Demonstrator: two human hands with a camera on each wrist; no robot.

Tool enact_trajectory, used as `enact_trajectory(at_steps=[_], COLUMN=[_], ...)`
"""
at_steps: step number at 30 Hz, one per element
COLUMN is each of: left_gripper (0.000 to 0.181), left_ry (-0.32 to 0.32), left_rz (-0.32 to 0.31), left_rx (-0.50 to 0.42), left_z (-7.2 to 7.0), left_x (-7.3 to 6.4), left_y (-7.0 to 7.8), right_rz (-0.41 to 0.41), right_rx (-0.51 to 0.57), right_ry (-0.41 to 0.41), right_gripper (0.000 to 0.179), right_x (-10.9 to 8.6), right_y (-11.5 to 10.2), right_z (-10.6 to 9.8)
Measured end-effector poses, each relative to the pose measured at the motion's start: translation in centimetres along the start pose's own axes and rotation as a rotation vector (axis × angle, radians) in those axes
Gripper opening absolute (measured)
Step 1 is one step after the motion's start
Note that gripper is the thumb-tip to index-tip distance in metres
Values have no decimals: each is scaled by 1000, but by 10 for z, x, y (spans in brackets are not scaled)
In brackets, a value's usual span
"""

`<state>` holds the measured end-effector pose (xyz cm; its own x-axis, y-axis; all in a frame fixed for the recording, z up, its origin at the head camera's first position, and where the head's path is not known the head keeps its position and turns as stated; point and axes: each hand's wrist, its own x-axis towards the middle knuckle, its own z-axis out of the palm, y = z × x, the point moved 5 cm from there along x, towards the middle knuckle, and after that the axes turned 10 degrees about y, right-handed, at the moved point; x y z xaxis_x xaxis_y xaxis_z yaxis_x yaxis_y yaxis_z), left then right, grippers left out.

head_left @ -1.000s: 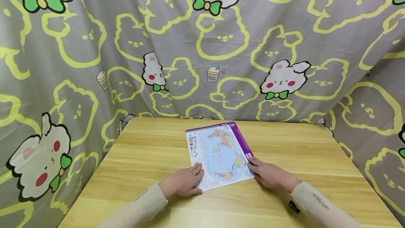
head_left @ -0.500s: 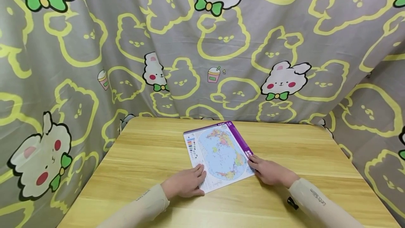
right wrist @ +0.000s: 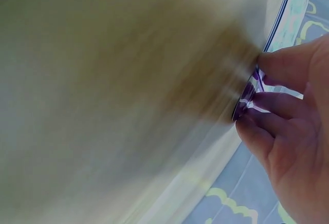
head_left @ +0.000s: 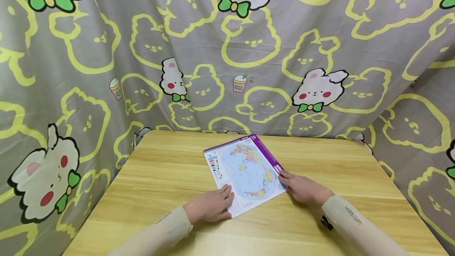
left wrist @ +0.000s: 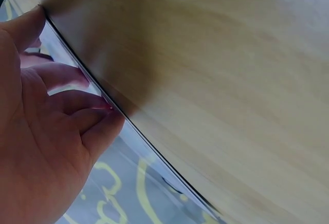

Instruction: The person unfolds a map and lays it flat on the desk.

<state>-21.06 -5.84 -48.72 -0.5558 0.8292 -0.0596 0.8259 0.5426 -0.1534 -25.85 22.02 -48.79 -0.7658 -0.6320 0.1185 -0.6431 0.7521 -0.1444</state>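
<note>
A flat world map board (head_left: 243, 169) with a purple border on two sides lies tilted on the wooden table. My left hand (head_left: 210, 205) holds its near left corner, fingers over the map and thumb at the near edge. At the near right corner my right hand (head_left: 302, 187) grips the purple-bordered side. In the left wrist view the curled fingers of the left hand (left wrist: 51, 116) meet the thin edge of the board (left wrist: 154, 149). Thumb and fingers of the right hand (right wrist: 293, 121) close around a corner in the right wrist view, its purple border (right wrist: 245, 98) showing between them.
The light wooden table (head_left: 153, 169) extends to both sides of the board. A grey curtain (head_left: 199, 46) printed with yellow outlines and white rabbits hangs behind and beside it. A small black object (head_left: 326, 223) shows under the right sleeve (head_left: 355, 224).
The map board has turned slightly counterclockwise, its far end swinging left. My left hand has slid a little to the right, and the right hand has shifted slightly away from me, both staying with it.
</note>
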Motion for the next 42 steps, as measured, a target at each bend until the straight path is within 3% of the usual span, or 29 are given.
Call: enact_trajectory(at_steps=[15,26,34,42], left_gripper=[63,63,61,60], left_ry=[-15,-8,-3,-19], left_rz=[-15,-20,-46,-56], left_rx=[2,-11,6,-41], left_z=[-1,-5,-7,-3], left_x=[8,14,14,15], left_y=[7,16,18,22], right_rz=[68,-7,-20,-3], right_rx=[26,-1,-8,4], right_ry=[-11,50,73,54], right_gripper=[44,44,43,43], right_x=[9,15,16,15], right_y=[16,23,22,25], right_z=[0,-4,-5,-1])
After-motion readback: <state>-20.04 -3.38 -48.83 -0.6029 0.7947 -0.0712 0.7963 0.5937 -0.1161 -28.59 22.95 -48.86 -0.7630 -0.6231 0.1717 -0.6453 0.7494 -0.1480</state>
